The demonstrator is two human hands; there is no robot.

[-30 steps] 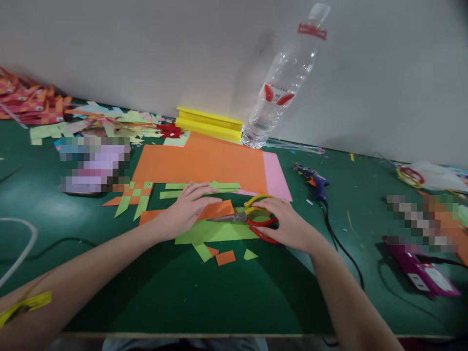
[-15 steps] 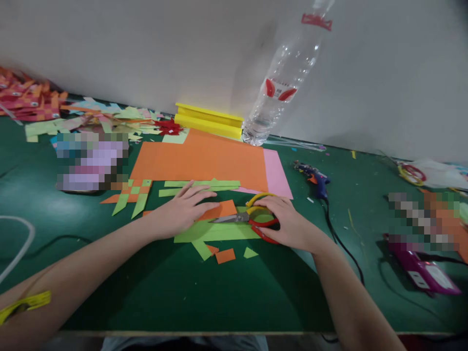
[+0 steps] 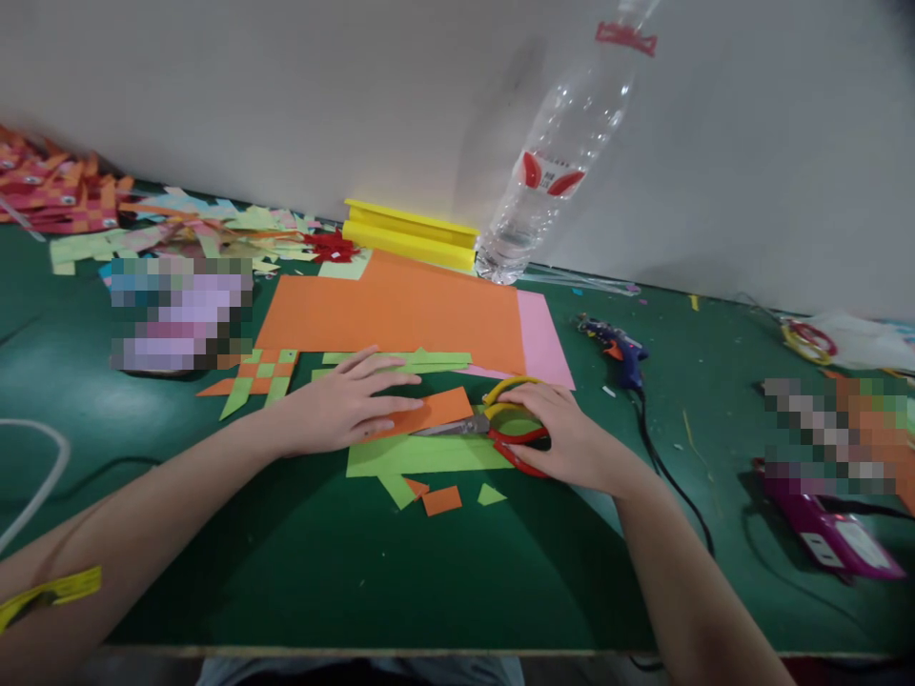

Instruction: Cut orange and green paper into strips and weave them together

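Observation:
My left hand (image 3: pixel 343 402) lies palm down with its fingers stretched and slightly spread. Its fingertips rest on an orange paper strip (image 3: pixel 439 412). In my right hand (image 3: pixel 561 433) is a pair of scissors (image 3: pixel 515 426) with yellow and red handles, its blades pointing left. The blades look closed and lie along the lower edge of the orange strip. Beneath them is a wider light green paper strip (image 3: pixel 429 457). Thin green strips (image 3: pixel 400 361) lie just beyond my left fingers. A woven orange and green paper fish (image 3: pixel 266 374) sits left of that hand, partly covered by my wrist.
Large orange paper (image 3: pixel 393 310) overlaps a pink sheet (image 3: pixel 547 338). A plastic bottle (image 3: pixel 547 181) and a folded yellow piece (image 3: pixel 409 238) stand by the wall. To the right are a blue glue gun (image 3: pixel 621 357), its cord and a purple power strip (image 3: pixel 825 534). Paper scraps (image 3: pixel 443 500) lie in front.
My left hand has slid a little to the left and its fingers have shifted on the orange strip. The strip now sits slightly further right and more tilted. My right hand has hardly moved.

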